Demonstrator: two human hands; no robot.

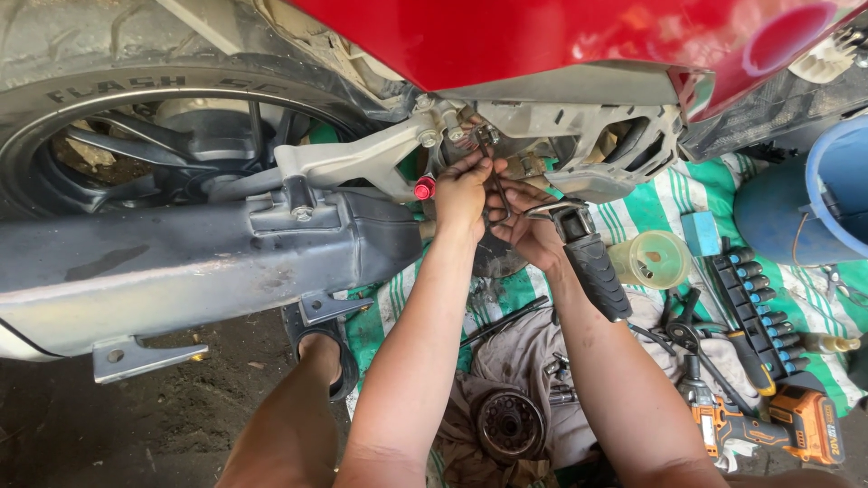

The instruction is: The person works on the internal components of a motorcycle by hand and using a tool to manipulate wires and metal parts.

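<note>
While a round metal hub [511, 423] lay nearest on the rags and an orange drill [796, 425] sat near right beside a socket rail [755, 303], both forearms reached far toward the scooter's engine. The left hand [463, 192] curled around a dark tool [493, 176], perhaps pliers. The right hand [529, 230] gripped its lower end, just left of the footrest [592, 267].

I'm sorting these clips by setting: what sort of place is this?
Probably an informal motorcycle repair spot on bare ground. A red motorcycle with its rear wheel fills the view, and a socket set and orange power drill lie on a striped tarp.
</note>
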